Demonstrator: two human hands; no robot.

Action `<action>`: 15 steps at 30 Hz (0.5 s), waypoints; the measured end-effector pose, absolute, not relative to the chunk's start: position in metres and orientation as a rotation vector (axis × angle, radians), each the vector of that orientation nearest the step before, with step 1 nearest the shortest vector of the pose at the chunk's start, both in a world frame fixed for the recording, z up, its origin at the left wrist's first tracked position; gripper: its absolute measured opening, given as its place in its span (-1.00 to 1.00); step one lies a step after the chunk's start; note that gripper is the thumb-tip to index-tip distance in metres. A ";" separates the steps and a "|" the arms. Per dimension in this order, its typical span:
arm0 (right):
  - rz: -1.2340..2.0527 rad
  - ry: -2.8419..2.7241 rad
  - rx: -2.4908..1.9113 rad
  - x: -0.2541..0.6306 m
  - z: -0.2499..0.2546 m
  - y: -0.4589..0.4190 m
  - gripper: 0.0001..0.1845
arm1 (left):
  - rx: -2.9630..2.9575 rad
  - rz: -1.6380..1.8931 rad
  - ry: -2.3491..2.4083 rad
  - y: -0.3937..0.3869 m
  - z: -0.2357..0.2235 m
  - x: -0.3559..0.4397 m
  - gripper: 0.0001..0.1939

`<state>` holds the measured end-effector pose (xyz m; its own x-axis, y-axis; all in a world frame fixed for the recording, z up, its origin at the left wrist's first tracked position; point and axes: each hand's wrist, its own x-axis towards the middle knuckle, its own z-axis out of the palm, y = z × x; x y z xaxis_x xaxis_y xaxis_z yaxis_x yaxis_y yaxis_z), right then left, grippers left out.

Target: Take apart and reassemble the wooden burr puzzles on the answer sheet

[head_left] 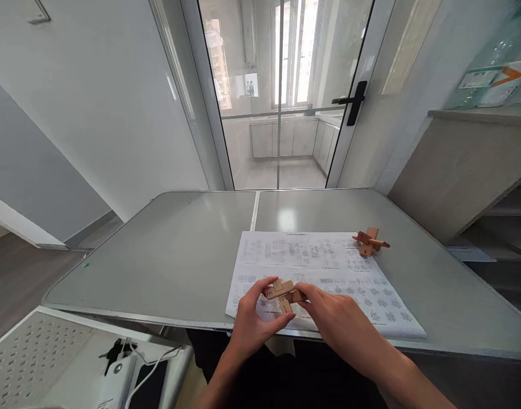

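Observation:
Between my two hands is a light wooden interlocking puzzle (281, 288), made of several notched blocks joined crosswise. My left hand (255, 312) grips its left side, thumb below and fingers above. My right hand (332, 309) pinches a darker block at the puzzle's right side. The puzzle is held just over the near part of a printed instruction sheet (251, 253), which has rows of small diagrams. At the sheet's far right corner lies a second, reddish-brown wooden puzzle (370, 241) with blocks sticking out several ways.
The grey folding table (192, 250) has a seam running away from me. At the lower left, a white perforated stand (51, 352) holds a power bank (115, 383), a white cable and keys. Beyond the table is a glass door (307, 147); plastic bottles (494, 79) stand on a right-hand ledge.

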<state>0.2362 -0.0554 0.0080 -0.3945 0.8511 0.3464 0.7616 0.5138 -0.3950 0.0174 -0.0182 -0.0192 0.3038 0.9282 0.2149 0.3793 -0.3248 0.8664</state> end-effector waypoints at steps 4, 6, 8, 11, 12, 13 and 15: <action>0.065 -2.253 -1.293 0.235 0.002 -0.057 -0.72 | 1.865 0.970 1.158 -0.018 -0.017 0.018 -0.35; 0.040 -2.233 -1.291 0.235 0.001 -0.058 -0.74 | 1.872 0.974 1.147 -0.018 -0.017 0.019 -0.35; 0.042 -2.224 -1.287 0.233 0.000 -0.058 -0.74 | 1.874 0.983 1.135 -0.019 -0.016 0.019 -0.35; 0.040 -2.234 -1.295 0.232 0.002 -0.058 -0.72 | 1.873 0.991 1.115 -0.019 -0.016 0.019 -0.34; 0.037 -2.234 -1.302 0.231 0.002 -0.058 -0.72 | 1.872 0.991 1.110 -0.019 -0.016 0.020 -0.34; 0.033 -2.231 -1.308 0.230 0.003 -0.059 -0.71 | 1.872 0.994 1.108 -0.019 -0.015 0.020 -0.33; 0.032 -2.219 -1.320 0.230 0.004 -0.059 -0.70 | 1.873 1.000 1.109 -0.019 -0.014 0.020 -0.33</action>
<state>0.2296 -0.0594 0.0040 -0.3645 0.8184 0.4443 0.8053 0.5166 -0.2909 0.0197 -0.0185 -0.0145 0.3261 0.9111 0.2520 0.3441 -0.3627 0.8660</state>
